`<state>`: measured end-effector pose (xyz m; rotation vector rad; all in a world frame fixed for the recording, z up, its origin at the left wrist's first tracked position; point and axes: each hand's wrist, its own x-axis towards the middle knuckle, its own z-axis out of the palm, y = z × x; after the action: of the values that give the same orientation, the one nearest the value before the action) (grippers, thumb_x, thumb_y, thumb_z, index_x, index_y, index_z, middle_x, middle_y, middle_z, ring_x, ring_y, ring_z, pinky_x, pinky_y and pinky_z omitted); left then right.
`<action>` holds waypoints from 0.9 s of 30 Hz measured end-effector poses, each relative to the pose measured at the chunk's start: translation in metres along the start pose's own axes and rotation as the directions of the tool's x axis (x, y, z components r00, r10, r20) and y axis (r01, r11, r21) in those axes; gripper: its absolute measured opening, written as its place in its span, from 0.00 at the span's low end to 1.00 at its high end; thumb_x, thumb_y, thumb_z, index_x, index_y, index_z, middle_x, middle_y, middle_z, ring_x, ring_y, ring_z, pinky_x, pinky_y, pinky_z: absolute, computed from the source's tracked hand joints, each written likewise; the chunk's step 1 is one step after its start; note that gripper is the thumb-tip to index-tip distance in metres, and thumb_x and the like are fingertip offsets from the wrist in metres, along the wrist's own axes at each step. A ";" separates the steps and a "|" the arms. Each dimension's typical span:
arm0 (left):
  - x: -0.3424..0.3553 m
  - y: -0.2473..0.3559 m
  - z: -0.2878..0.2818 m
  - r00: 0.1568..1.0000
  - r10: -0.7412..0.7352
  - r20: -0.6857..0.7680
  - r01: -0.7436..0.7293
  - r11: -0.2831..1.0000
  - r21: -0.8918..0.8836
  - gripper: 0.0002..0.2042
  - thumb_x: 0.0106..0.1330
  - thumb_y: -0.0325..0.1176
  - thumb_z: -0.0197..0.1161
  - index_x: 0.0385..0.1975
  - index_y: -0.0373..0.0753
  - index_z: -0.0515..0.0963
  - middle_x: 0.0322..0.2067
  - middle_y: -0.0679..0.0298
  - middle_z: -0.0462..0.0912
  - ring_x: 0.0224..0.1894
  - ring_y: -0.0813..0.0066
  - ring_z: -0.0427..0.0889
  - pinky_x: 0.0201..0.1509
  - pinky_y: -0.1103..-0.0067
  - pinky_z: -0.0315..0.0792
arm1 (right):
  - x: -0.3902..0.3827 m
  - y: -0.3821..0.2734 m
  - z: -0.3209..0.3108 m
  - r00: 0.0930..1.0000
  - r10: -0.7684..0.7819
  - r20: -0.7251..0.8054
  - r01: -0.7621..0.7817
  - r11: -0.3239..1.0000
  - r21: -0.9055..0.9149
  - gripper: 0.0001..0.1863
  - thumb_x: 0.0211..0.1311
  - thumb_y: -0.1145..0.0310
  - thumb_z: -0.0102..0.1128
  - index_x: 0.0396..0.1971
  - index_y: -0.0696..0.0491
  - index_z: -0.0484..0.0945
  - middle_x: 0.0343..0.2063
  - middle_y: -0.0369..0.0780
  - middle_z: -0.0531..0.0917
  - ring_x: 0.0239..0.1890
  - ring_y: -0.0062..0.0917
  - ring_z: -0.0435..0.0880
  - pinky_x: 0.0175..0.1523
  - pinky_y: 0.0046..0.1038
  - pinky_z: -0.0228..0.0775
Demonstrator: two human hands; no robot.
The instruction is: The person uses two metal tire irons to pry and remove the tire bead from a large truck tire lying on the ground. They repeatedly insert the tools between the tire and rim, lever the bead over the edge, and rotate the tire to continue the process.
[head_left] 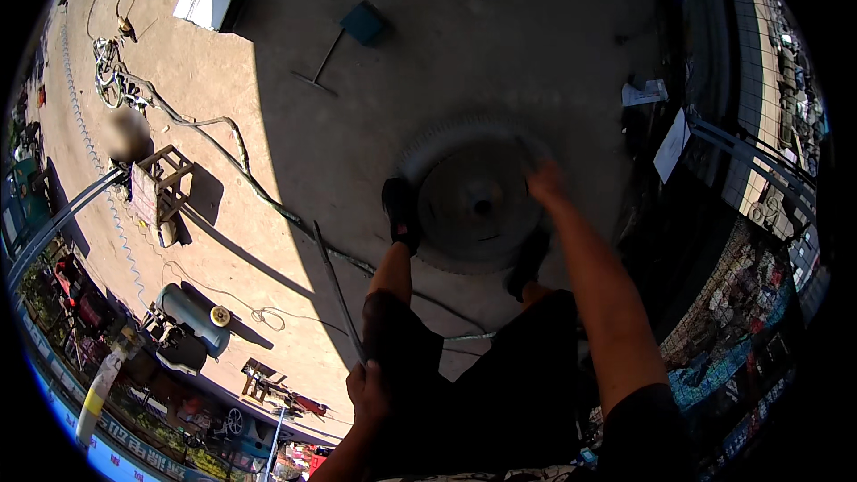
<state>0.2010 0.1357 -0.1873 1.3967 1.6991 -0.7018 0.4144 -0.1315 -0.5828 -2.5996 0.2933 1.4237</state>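
We identify an outdoor workshop yard: sunlit concrete floor [205, 71], tangled cables [108, 76] at ten o'clock, cylindrical tank [192, 319] at eight.

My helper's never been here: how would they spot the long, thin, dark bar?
On the flat concrete floor, follow the edge between sunlight and shadow down to the person's bare left hand. The long, thin, dark bar extends upward in the picture from that hand; it's straight, unlike the winding, dark hose behind it.
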 end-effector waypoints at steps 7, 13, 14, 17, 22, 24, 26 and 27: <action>0.011 0.025 -0.013 1.000 0.013 0.004 -0.013 1.000 -0.027 0.18 0.68 0.43 0.48 0.20 0.37 0.68 0.11 0.70 0.65 0.14 0.83 0.63 0.17 0.81 0.55 | 0.003 -0.044 -0.068 0.988 0.031 0.149 -0.008 0.989 -0.150 0.22 0.57 0.59 0.55 0.45 0.61 0.73 0.47 0.54 0.76 0.52 0.46 0.74 0.54 0.42 0.68; 0.020 0.027 -0.009 0.997 -0.078 0.029 0.080 0.994 -0.076 0.14 0.66 0.39 0.50 0.23 0.36 0.70 0.15 0.65 0.68 0.19 0.77 0.68 0.22 0.77 0.60 | 0.001 -0.054 -0.043 0.995 0.059 0.084 -0.046 0.989 -0.142 0.20 0.54 0.60 0.58 0.35 0.63 0.76 0.40 0.52 0.80 0.45 0.48 0.78 0.48 0.43 0.71; 0.021 0.027 -0.004 0.989 -0.134 0.059 0.140 0.985 -0.105 0.12 0.65 0.36 0.51 0.25 0.34 0.72 0.18 0.60 0.71 0.22 0.72 0.71 0.26 0.73 0.64 | 0.002 -0.051 -0.046 0.996 0.060 0.070 -0.049 0.986 -0.157 0.19 0.54 0.61 0.59 0.35 0.63 0.77 0.39 0.52 0.80 0.45 0.48 0.78 0.47 0.43 0.71; 0.017 -0.080 0.023 0.935 0.347 0.070 -0.324 0.760 0.563 0.10 0.61 0.32 0.52 0.38 0.33 0.73 0.29 0.53 0.75 0.33 0.60 0.75 0.37 0.65 0.67 | 0.006 -0.058 -0.055 0.997 0.008 0.079 0.009 0.979 -0.203 0.17 0.52 0.63 0.60 0.34 0.63 0.77 0.38 0.53 0.80 0.44 0.48 0.79 0.47 0.43 0.72; -0.003 -0.080 0.071 0.926 0.373 0.057 -0.330 0.727 0.602 0.16 0.58 0.29 0.54 0.47 0.34 0.72 0.38 0.49 0.75 0.41 0.51 0.74 0.47 0.59 0.65 | 0.021 -0.061 -0.071 0.986 -0.102 0.132 0.140 0.937 -0.321 0.17 0.49 0.65 0.60 0.35 0.63 0.77 0.37 0.54 0.80 0.44 0.48 0.78 0.49 0.42 0.71; -0.012 -0.065 0.084 0.934 0.354 0.036 -0.312 0.766 0.563 0.18 0.57 0.29 0.55 0.48 0.34 0.71 0.40 0.48 0.75 0.43 0.49 0.74 0.49 0.58 0.64 | 0.026 -0.067 -0.063 0.982 -0.126 0.142 0.164 0.937 -0.308 0.17 0.50 0.65 0.60 0.37 0.62 0.77 0.38 0.54 0.80 0.44 0.48 0.78 0.49 0.41 0.72; -0.010 -0.046 0.088 0.910 0.415 -0.009 -0.348 0.772 0.531 0.18 0.56 0.29 0.56 0.48 0.34 0.71 0.40 0.48 0.75 0.43 0.50 0.74 0.50 0.58 0.64 | 0.035 -0.068 -0.048 0.982 -0.115 0.150 0.157 0.938 -0.309 0.17 0.51 0.65 0.59 0.38 0.62 0.76 0.39 0.54 0.79 0.45 0.48 0.78 0.49 0.41 0.72; -0.012 -0.035 0.091 0.884 0.466 -0.033 -0.381 0.760 0.527 0.18 0.56 0.29 0.56 0.48 0.34 0.71 0.40 0.48 0.75 0.43 0.50 0.74 0.50 0.58 0.64 | 0.042 -0.057 -0.038 0.984 -0.089 0.157 0.137 0.934 -0.329 0.17 0.52 0.65 0.59 0.39 0.61 0.75 0.40 0.53 0.79 0.45 0.48 0.78 0.49 0.41 0.72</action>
<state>0.1891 0.0470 -0.2269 2.1822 1.2680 -0.8200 0.4815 -0.0895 -0.5947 -2.6984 -0.1327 1.7368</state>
